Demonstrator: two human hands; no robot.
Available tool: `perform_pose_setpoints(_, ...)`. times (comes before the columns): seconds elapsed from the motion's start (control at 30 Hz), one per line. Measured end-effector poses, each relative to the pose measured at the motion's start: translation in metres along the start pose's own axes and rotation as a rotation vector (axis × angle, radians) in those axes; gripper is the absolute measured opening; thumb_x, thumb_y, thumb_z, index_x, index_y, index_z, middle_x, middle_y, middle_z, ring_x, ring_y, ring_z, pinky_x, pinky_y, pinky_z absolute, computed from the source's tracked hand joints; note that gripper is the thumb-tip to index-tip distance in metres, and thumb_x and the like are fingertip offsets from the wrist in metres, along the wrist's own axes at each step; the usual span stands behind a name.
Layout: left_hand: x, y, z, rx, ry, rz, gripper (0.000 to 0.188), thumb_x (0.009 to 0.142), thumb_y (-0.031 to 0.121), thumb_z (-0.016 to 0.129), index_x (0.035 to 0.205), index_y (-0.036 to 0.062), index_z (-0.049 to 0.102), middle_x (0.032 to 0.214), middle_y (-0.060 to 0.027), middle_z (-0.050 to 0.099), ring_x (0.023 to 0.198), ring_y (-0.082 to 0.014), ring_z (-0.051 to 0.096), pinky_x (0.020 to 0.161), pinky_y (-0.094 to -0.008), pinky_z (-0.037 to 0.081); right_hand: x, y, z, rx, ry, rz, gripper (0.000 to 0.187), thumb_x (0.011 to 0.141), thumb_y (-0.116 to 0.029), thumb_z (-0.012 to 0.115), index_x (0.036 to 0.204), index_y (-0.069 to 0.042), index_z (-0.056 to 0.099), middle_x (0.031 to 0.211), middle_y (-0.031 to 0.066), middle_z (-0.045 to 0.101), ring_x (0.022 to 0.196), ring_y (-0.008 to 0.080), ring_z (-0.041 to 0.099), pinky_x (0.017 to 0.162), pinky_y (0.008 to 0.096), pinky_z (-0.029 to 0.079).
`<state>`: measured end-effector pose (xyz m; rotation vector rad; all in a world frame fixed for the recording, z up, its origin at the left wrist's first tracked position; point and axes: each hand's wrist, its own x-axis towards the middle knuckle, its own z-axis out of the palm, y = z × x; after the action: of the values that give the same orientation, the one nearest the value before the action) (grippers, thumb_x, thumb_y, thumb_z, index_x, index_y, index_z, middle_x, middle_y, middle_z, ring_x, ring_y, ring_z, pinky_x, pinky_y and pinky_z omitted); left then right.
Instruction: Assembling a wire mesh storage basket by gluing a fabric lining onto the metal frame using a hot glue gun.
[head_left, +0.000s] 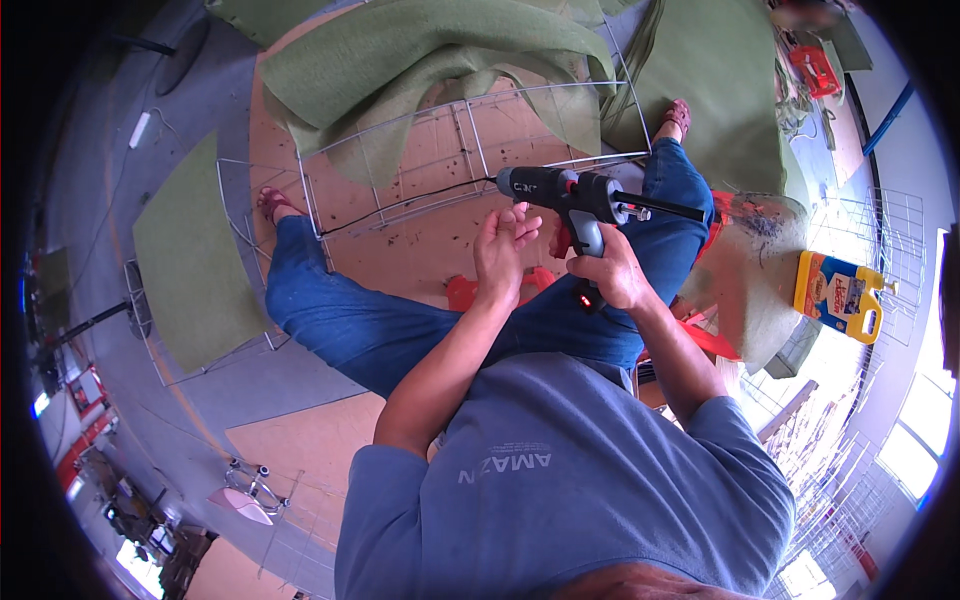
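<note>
My right hand point(612, 270) is wrapped round the grip of a black and grey pistol-shaped glue gun point(545, 190). Its nozzle points left, and a black stick point(665, 207) juts out at its back. A small red light glows at the base of the grip. Just under the barrel, my left hand point(506, 248) is raised with loosely curled, parted fingers, and no object shows in it. Beyond both hands, between my feet, lies a wire frame point(475, 142) of thin metal rods. Green fabric point(375, 75) drapes over the frame's far side.
More green fabric point(195, 255) covers a frame at left, and another sheet point(715, 100) spreads at far right. A yellow and blue jug point(838, 297) stands to my right, near wire grids point(890, 225). Red stool-like parts point(463, 291) show beneath my legs. Brown board point(300, 445) covers some floor.
</note>
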<state>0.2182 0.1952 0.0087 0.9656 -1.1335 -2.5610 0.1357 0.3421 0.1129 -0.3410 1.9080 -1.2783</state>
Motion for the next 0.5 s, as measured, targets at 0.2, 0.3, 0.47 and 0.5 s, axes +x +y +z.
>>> perform_pose_setpoints(0.2, 0.002, 0.002, 0.007, 0.009, -0.016, 0.003, 0.031, 0.114, 0.031, 0.048, 0.111, 0.0022, 0.061, 0.133, -0.0162, 0.065, 0.108, -0.0208, 0.07, 0.096, -0.0328, 0.056, -0.002, 0.005, -0.002, 0.048, 0.046, -0.014, 0.032, 0.072, -0.016, 0.067, 0.101, -0.002, 0.07, 0.092, 0.0035, 0.066, 0.082, 0.0148, 0.057, 0.077, 0.0308, 0.046)
perform_pose_setpoints(0.3, 0.005, -0.002, 0.005, 0.016, -0.017, 0.006, 0.031, 0.114, 0.03, 0.048, 0.11, 0.0025, 0.061, 0.134, -0.0165, 0.064, 0.108, -0.0209, 0.07, 0.096, -0.0329, 0.055, -0.002, 0.001, -0.006, 0.033, 0.038, 0.0, 0.033, 0.072, -0.016, 0.067, 0.102, -0.001, 0.069, 0.093, 0.0042, 0.066, 0.085, 0.0154, 0.058, 0.08, 0.031, 0.047)
perform_pose_setpoints(0.47, 0.005, -0.003, 0.019, 0.01, -0.045, -0.042, 0.031, 0.114, 0.031, 0.047, 0.11, 0.0027, 0.061, 0.136, -0.0168, 0.064, 0.108, -0.0204, 0.07, 0.096, -0.0325, 0.055, -0.004, 0.02, -0.017, 0.028, 0.04, -0.014, 0.039, 0.073, -0.015, 0.067, 0.11, 0.0, 0.066, 0.095, 0.0057, 0.066, 0.088, 0.0164, 0.06, 0.083, 0.0315, 0.048)
perform_pose_setpoints(0.5, 0.005, -0.005, 0.023, 0.014, -0.055, -0.052, 0.031, 0.114, 0.031, 0.047, 0.11, 0.0029, 0.061, 0.137, -0.0168, 0.063, 0.108, -0.02, 0.07, 0.096, -0.0324, 0.055, -0.006, 0.022, -0.019, 0.045, 0.069, -0.005, 0.034, 0.075, -0.015, 0.069, 0.105, 0.0, 0.067, 0.094, 0.007, 0.068, 0.087, 0.0179, 0.062, 0.084, 0.0328, 0.05)
